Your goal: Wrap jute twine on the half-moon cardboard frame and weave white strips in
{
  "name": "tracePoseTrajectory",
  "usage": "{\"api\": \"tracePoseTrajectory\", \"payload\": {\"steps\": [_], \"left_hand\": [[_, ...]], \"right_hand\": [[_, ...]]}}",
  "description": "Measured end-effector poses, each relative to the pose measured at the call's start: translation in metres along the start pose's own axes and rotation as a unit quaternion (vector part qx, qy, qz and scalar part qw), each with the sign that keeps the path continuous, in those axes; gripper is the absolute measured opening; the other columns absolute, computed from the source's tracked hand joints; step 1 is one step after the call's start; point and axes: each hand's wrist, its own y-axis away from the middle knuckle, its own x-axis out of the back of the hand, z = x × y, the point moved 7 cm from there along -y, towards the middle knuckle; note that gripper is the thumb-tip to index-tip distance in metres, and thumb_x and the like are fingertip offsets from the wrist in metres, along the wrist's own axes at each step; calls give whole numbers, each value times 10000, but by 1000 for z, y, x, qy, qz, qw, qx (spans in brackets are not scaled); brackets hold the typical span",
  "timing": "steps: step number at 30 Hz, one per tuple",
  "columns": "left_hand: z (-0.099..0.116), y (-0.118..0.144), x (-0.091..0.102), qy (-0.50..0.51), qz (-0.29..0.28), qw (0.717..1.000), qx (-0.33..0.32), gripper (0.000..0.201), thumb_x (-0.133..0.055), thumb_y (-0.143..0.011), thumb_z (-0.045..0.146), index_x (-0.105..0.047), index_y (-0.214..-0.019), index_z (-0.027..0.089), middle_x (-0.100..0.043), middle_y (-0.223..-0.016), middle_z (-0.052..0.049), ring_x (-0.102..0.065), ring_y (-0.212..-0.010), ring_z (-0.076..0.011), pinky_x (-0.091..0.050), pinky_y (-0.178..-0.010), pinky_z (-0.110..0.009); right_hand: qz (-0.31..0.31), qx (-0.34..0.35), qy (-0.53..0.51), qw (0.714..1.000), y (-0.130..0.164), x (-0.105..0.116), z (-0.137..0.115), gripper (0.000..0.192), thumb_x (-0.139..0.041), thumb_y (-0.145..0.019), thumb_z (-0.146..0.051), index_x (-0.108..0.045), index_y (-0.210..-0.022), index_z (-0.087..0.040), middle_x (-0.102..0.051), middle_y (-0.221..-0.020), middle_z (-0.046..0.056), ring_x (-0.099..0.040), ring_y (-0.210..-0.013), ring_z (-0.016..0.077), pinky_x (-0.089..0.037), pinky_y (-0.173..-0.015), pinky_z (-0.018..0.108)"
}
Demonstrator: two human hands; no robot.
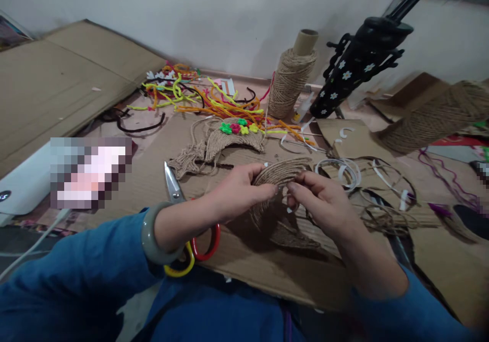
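Note:
Between my hands is a crescent-shaped piece covered in jute twine [280, 173], held tilted over the cardboard. My left hand [246, 189] grips its left edge, thumb on the near face and fingers behind. At its inner edge, my right hand [323, 197] pinches with thumb and forefinger; whatever lies between those fingertips is too small to make out. A pair of scissors [176, 194] with one red and one yellow handle loop lies partly under my left forearm. Beyond my hands rests a second twine crescent [233, 146] bearing green, red and yellow flowers.
Colored pipe cleaners [214, 100] are heaped at the back. A jute twine spool [288, 85] stands beside a black flowered vase [351, 67]; another large twine roll [435, 115] lies right. Clear tape rings [340, 174] and twine scraps [385, 215] sit right of my hands. A blurred phone [91, 174] lies left.

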Motion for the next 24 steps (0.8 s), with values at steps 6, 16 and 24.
{"api": "tracePoseTrajectory", "payload": {"steps": [6,16,24], "left_hand": [[-1,1,-2,13,-9,1000,8,134,-604,-676,92,-649,-796,129,-609,-680,34,-549,-653,-95,-441,-664,-225],[-3,2,-4,14,-20,999,25,144,-616,-699,111,-657,-834,139,-639,-689,22,-581,-664,-110,-454,-677,-237],[-2,2,-3,10,-15,999,27,106,-673,-683,154,-634,-780,136,-648,-725,18,-571,-667,-103,-443,-680,-228]], "right_hand": [[11,8,-25,1000,-1,1,1,242,-532,-809,-322,-563,-616,-180,-580,-522,-6,-530,-503,117,-419,-503,247],[28,-29,-118,992,-1,-1,3,189,-632,-744,-346,-571,-670,-183,-582,-535,-21,-547,-460,109,-450,-441,227],[6,-41,-79,996,3,-5,10,209,-596,-785,-362,-580,-696,-174,-599,-548,-7,-552,-487,121,-438,-464,244]]}}
